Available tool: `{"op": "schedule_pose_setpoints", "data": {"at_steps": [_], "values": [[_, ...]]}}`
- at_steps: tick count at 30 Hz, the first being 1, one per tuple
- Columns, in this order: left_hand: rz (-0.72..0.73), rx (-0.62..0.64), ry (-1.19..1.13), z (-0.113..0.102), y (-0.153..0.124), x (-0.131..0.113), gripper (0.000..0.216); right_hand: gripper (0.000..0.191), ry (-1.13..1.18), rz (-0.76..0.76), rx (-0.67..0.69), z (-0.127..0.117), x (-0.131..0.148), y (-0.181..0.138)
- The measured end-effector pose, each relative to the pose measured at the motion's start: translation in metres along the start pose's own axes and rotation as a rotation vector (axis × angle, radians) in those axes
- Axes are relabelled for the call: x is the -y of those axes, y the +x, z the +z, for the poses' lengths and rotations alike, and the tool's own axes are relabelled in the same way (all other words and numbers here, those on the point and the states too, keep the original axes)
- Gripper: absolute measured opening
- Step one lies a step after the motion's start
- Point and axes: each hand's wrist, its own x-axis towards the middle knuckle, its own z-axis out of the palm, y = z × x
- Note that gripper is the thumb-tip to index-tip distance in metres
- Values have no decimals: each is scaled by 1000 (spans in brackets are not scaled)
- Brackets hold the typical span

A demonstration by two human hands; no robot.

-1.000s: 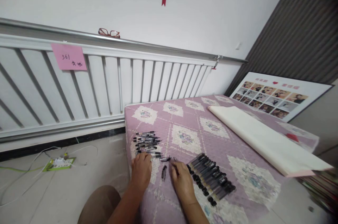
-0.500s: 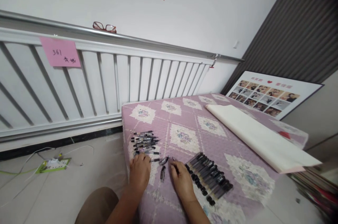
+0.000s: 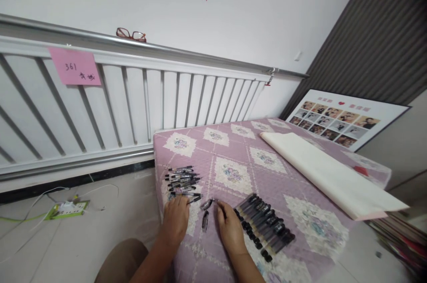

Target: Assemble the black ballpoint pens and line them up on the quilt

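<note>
One pen — partly hidden by left hand.

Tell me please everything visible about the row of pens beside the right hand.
The row of pens lies on the purple floral cloth, just right of the right hand; whether they touch is unclear. The pens rest side by side, roughly parallel and slanted. Their barrels look like see-through plastic, yellowish inside toward the nearer ends; both ends are black. Blur hides an exact count.
</note>
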Motion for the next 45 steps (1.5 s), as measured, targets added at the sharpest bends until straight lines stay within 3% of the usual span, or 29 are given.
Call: {"op": "schedule_pose_setpoints", "data": {"at_steps": [11, 18, 25, 39, 45], "values": [[125, 24, -68, 4, 8, 9, 18, 39, -251, -14, 106, 11, 9, 21], [273, 79, -139, 8, 15, 21, 30, 35, -369, -14, 142, 16, 13, 26], [290, 146, -196, 4, 25, 21, 23, 29, -410, 10, 129, 17, 12, 24], [277, 271, -389, -9, 43, 16, 19, 23, -323, 44, 53, 17, 15, 24], [247, 319, -406, -10, 48, 20, 15, 26, -167, 33, -123, 12, 11, 21]]}}
